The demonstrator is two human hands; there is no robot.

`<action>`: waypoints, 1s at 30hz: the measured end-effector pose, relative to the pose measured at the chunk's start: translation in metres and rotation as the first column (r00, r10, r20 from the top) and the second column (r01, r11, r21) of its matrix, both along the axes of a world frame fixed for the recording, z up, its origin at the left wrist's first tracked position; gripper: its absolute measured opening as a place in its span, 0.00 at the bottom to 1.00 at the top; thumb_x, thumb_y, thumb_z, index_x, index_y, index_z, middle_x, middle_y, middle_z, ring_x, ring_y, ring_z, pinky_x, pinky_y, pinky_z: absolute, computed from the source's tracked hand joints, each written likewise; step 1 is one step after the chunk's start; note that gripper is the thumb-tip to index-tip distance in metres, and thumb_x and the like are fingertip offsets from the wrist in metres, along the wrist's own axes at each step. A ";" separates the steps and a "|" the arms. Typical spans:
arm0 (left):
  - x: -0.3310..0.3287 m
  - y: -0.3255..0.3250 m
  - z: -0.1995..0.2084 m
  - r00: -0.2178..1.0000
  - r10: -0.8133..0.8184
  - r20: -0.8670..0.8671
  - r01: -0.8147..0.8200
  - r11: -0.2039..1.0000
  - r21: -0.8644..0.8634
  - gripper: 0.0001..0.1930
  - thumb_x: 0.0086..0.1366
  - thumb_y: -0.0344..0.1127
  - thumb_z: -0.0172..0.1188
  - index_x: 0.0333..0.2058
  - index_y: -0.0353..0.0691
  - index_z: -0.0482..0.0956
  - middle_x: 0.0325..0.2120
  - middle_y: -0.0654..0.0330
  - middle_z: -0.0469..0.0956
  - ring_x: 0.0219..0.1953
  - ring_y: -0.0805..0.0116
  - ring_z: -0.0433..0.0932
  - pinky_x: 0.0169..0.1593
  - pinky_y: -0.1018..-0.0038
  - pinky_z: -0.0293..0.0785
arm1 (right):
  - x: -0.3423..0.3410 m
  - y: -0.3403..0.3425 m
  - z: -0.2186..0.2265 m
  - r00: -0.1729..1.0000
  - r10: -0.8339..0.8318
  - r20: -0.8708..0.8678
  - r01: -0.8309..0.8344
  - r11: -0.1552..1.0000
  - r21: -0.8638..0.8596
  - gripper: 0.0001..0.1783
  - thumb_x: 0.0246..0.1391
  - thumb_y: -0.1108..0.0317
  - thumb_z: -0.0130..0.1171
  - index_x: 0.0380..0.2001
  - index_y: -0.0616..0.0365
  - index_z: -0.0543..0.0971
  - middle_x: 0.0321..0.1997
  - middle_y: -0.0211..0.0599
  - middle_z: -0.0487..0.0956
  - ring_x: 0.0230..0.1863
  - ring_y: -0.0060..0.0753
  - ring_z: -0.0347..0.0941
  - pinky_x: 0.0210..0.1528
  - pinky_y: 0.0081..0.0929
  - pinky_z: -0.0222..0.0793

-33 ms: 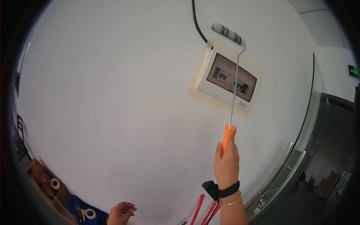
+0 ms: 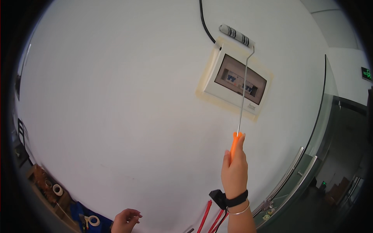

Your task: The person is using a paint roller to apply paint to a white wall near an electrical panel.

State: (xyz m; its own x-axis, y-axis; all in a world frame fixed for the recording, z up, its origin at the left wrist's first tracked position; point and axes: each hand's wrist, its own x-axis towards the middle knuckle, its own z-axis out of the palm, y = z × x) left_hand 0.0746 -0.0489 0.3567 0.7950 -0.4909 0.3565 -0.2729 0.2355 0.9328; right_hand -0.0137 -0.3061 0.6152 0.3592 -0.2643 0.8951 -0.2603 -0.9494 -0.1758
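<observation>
My right hand (image 2: 235,174) is wrapped round the orange handle of a paint roller (image 2: 235,34), held up with its long wire frame rising. The grey-and-white sleeve with dark stripes lies at the wall just above a white breaker box (image 2: 233,98), and whether it touches the wall is hard to tell. The wire crosses in front of the box's tinted window. Pale masking tape (image 2: 200,88) borders the box. Low at the left, my left hand (image 2: 126,221) is loosely curled with fingers apart and nothing in it.
A black cable (image 2: 205,25) runs down to the box. Red poles (image 2: 205,215) stand below my right wrist. At lower left are a wooden crate (image 2: 62,211) with a tape roll (image 2: 57,190) and a blue cloth (image 2: 103,223) with scissors (image 2: 93,221). A glass door (image 2: 316,128) is at right.
The orange handle has dropped very slightly, and the stripes on the roller sleeve sit a little differently. My left hand has not moved.
</observation>
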 end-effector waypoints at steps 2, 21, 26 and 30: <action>-0.001 0.003 0.000 1.000 -0.008 -0.002 0.008 0.999 0.044 0.11 0.68 0.31 0.55 0.45 0.31 0.75 0.35 0.56 0.80 0.32 0.70 0.77 0.38 0.75 0.76 | -0.009 0.002 -0.014 0.999 0.045 0.009 -0.045 0.999 -0.011 0.39 0.61 0.72 0.51 0.69 0.61 0.45 0.45 0.51 0.75 0.42 0.51 0.76 0.42 0.37 0.75; 0.038 0.028 -0.009 1.000 0.009 -0.017 -0.009 1.000 -0.006 0.11 0.69 0.32 0.55 0.46 0.31 0.74 0.36 0.57 0.80 0.33 0.71 0.76 0.38 0.76 0.75 | 0.025 0.030 0.008 0.993 0.069 0.094 -0.060 0.994 -0.090 0.37 0.60 0.73 0.51 0.69 0.60 0.49 0.40 0.50 0.76 0.38 0.51 0.75 0.38 0.38 0.74; 0.052 0.029 -0.004 0.999 0.032 -0.004 -0.032 0.999 -0.030 0.11 0.68 0.31 0.55 0.46 0.32 0.74 0.36 0.57 0.80 0.32 0.73 0.76 0.36 0.77 0.73 | 0.052 0.024 0.065 0.993 0.001 0.121 0.010 0.996 -0.088 0.36 0.61 0.72 0.50 0.69 0.59 0.49 0.40 0.53 0.76 0.39 0.54 0.75 0.39 0.40 0.74; 0.063 0.033 -0.010 0.996 0.087 -0.034 -0.089 0.995 -0.045 0.11 0.68 0.32 0.55 0.46 0.32 0.74 0.36 0.58 0.80 0.31 0.73 0.76 0.35 0.78 0.73 | 0.086 0.017 0.125 0.995 -0.042 0.092 0.048 0.997 -0.068 0.36 0.61 0.72 0.50 0.69 0.59 0.50 0.42 0.55 0.77 0.39 0.53 0.76 0.38 0.40 0.74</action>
State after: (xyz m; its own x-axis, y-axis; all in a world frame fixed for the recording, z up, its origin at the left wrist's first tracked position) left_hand 0.1372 -0.0157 0.3471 0.8457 -0.4021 0.3509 -0.2646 0.2551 0.9300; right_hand 0.0725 -0.2890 0.7400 0.2655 -0.2139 0.9401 -0.2890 -0.9479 -0.1341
